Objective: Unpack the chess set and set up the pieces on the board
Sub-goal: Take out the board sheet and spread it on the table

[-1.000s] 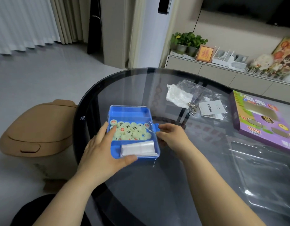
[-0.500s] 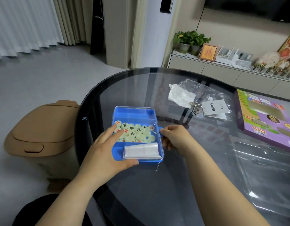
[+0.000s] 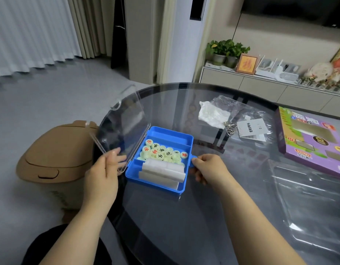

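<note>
Blue case (image 3: pixel 170 185) sits flat on the glass desk (image 3: pixel 184 222), near the desk's left rim and between the two hands.

Left grip (image 3: pixel 103 170): closed on the clear lid (image 3: pixel 125 121). Thumb lies on the near face and the fingertips show through the plastic on the far side, at the lid's near corner. The lid stands open, hinged along the case's left wall and tilted out past the desk edge.

Right grip (image 3: pixel 210 167): fingers curled round the latch tab (image 3: pixel 193 162) that sticks out from the case's right wall. The hand is just beside the case, knuckles up.

Inside the case there are three compartments running left to right.
- Middle: pale green chess pieces (image 3: pixel 162 152), round discs with red or black characters, heaped loosely.
- Near: a folded white sheet (image 3: pixel 163 173), one end lifted onto the divider and touching the pieces.

Neither grip touches the pieces or the sheet; both hold the case's outer parts.

Elsewhere on the desk, well apart to the right:
- crumpled white wrapper (image 3: pixel 211 113)
- printed leaflet (image 3: pixel 251 128) in clear bags
- purple game box (image 3: pixel 314 144)
- clear plastic tray (image 3: pixel 314 197)

A tan bin (image 3: pixel 56 155) stands on the floor, left of the desk.
</note>
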`<state>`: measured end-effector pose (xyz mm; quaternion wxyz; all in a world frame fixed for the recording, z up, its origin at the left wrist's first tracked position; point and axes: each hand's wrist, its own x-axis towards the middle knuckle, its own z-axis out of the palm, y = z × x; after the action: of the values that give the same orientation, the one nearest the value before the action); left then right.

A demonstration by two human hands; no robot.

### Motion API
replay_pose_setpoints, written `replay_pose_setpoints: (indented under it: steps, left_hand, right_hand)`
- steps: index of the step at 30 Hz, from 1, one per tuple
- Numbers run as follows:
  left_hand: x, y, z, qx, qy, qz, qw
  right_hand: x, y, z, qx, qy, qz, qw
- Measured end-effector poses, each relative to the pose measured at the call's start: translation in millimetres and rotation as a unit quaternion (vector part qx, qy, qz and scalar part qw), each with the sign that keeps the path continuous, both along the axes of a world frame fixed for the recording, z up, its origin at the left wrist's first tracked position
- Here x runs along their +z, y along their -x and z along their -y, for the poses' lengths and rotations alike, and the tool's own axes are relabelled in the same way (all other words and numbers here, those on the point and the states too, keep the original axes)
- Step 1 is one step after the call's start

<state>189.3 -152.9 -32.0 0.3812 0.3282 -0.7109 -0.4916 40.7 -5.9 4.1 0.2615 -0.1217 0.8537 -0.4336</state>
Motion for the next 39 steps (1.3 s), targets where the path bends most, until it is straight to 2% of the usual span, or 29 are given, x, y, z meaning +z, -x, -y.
replay_pose_setpoints:
  steps: [3, 8, 11, 14, 18, 21, 25, 28, 31, 34, 39]
  left_hand:
    - [0.3, 4.4, 10.0, 0.045, -0.046, -0.009, 0.998]
    - [1.9, 15.0, 33.5, 0.079, -0.096, 0.017, 0.992]
    - [4.1, 23.2, 48.0, 0.078, -0.157, 0.017, 0.984]
    - [5.9, 29.1, 57.1, 0.057, -0.183, 0.036, 0.981]
    - [10.5, 29.7, 57.5, 0.047, -0.144, 0.089, 0.984]
    - [15.7, 25.6, 56.5, 0.021, -0.057, 0.204, 0.977]
    - [17.9, 24.4, 57.8, -0.004, -0.011, 0.294, 0.956]
    - [16.5, 15.2, 47.0, 0.030, 0.055, 0.249, 0.967]
    - [10.2, 8.3, 28.6, -0.033, 0.112, 0.194, 0.974]
    - [4.3, 15.6, 26.0, -0.113, 0.112, 0.235, 0.959]
    - [6.6, 43.0, 44.0, -0.136, 0.161, 0.314, 0.926]
  right_hand:
    - [-1.8, 0.6, 0.0, -0.014, 0.010, -0.003, 1.000]
    - [-2.8, -2.3, -3.2, -0.076, 0.089, 0.002, 0.993]
    - [-3.9, -11.8, -7.9, -0.100, 0.122, -0.066, 0.985]
    - [-11.6, -22.3, -8.2, -0.050, 0.123, -0.111, 0.985]
    - [-18.1, -29.1, -6.2, 0.034, 0.082, -0.161, 0.983]
    - [-19.8, -31.0, -6.1, 0.093, 0.034, -0.218, 0.971]
    - [-20.3, -30.6, -2.0, 0.124, -0.025, -0.258, 0.958]
    - [-20.0, -26.4, 1.9, 0.115, -0.040, -0.269, 0.955]
    - [-21.2, -24.1, 9.0, 0.121, -0.055, -0.284, 0.950]
    - [-20.8, -18.5, 20.2, 0.125, -0.063, -0.284, 0.949]
    - [-16.7, 9.7, 42.8, 0.128, -0.057, -0.267, 0.953]
